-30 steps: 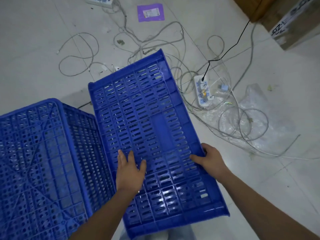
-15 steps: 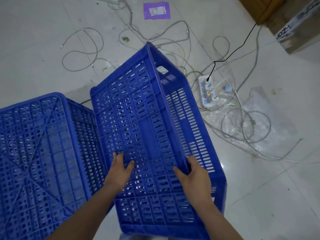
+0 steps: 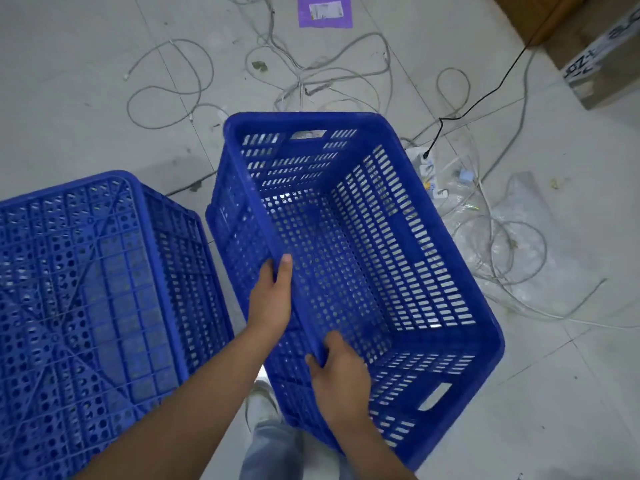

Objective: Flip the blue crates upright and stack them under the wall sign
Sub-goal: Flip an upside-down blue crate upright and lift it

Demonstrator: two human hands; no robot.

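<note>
Open side up and tipped toward the right: blue crate [image 3: 363, 258], mouth facing the camera, perforated bottom and slotted walls all on show. Long axis running from the near edge of the view away toward the tangled cables [image 3: 311, 74], the far end wall with its handle slot furthest off, the near end wall with another handle slot at lower right. Held at its left long rim by both hands. Left hand [image 3: 272, 299] clasped over that rim about midway along, thumb lying inside the wall, fingers hidden outside it. Right hand [image 3: 337, 379] gripping the same rim nearer the body, thumb over the top edge, fingers curled on the outer side. Whether the crate rests on the floor [image 3: 86, 98] or hangs clear of it: cannot tell.

Just to the left, close but apart, a second blue crate [image 3: 90, 306] lying bottom up, its ribbed underside facing the camera. Beyond the held crate on the right, a white power strip [image 3: 427, 169] and crumpled clear plastic [image 3: 526, 237]. At top, a purple packet [image 3: 325, 10]; at upper right, a cardboard box [image 3: 602, 53].
</note>
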